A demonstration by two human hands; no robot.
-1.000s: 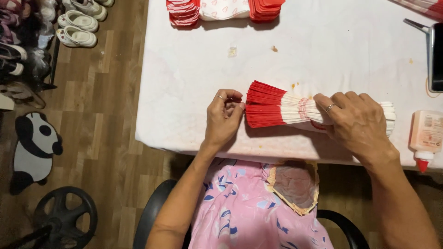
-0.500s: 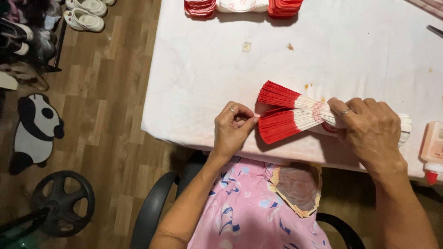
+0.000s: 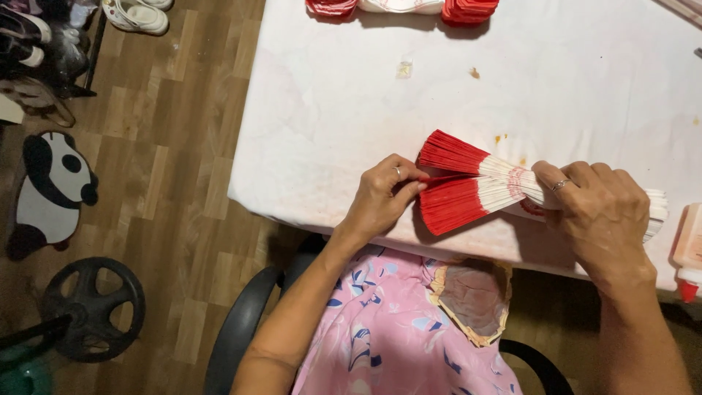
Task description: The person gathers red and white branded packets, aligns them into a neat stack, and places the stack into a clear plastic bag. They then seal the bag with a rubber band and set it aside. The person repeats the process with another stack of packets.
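Observation:
A fanned stack of folded paper (image 3: pixel 468 183), white in the middle with red ends, lies on the white table (image 3: pixel 351 132) near its front edge. The red end is split into two wedges. My left hand (image 3: pixel 384 194) pinches a thin red leaf in the gap between the wedges. My right hand (image 3: pixel 599 212) presses down on the white middle of the stack, covering most of it; a ring shows on one finger. The stack's far end peeks out to the right of that hand.
More red-and-white paper bundles (image 3: pixel 402 7) lie at the table's far edge. A glue bottle (image 3: pixel 687 252) with a red tip lies at the right. On the wooden floor to the left are a panda mat (image 3: pixel 55 190), shoes (image 3: pixel 139 14) and a black wheel (image 3: pixel 91 307).
The red end of the stack has split into two wedges, and my left hand has moved into the gap and pinched a leaf. The view has shifted so the table sits further right.

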